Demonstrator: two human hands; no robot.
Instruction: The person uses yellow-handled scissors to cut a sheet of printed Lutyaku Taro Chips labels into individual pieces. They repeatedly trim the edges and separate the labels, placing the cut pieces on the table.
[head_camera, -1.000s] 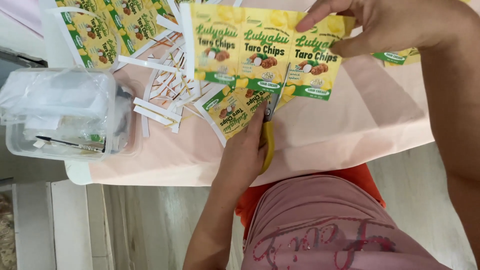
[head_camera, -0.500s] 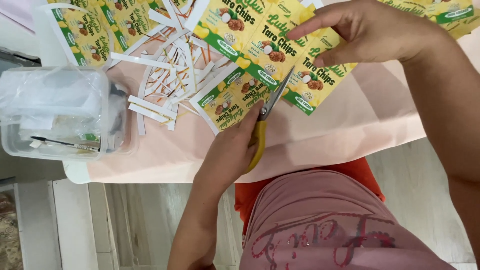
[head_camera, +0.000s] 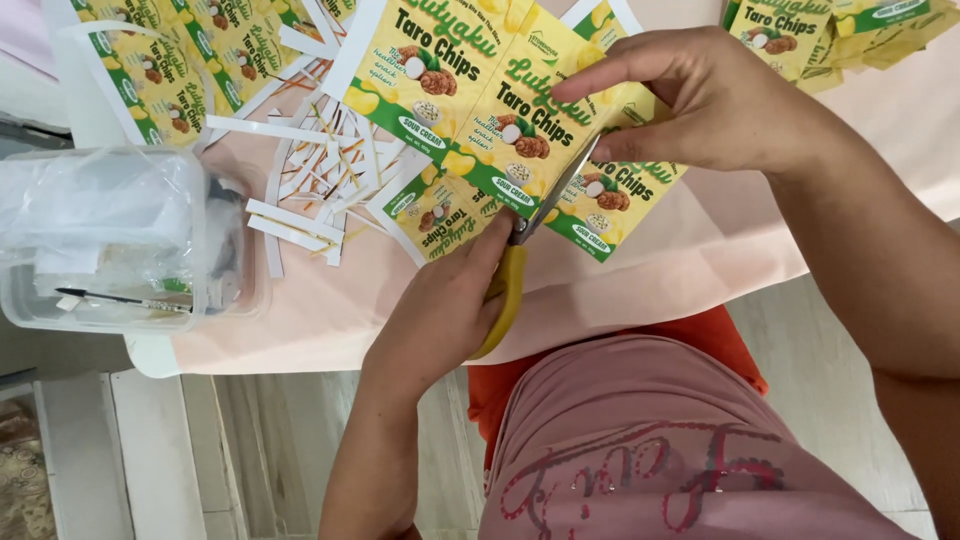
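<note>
My left hand (head_camera: 440, 310) grips yellow-handled scissors (head_camera: 508, 290). Their blades run up into a printed sheet of yellow and green snack labels (head_camera: 470, 90), between two labels. My right hand (head_camera: 700, 100) rests on the right part of that sheet, fingers spread and pinching its edge beside the blades. The sheet lies tilted on a pale pink tablecloth (head_camera: 700, 260). One cut label (head_camera: 440, 215) lies just under the sheet, near my left thumb.
Several white paper strips (head_camera: 320, 170) lie scattered left of the sheet. A clear plastic box (head_camera: 120, 240) holding plastic bags sits at the table's left edge. More label sheets lie at top left (head_camera: 170, 60) and top right (head_camera: 830, 30). The floor shows below the table edge.
The label sheet has turned and shifted left under my right hand. The scissors have gone further up into it, with my left hand following.
</note>
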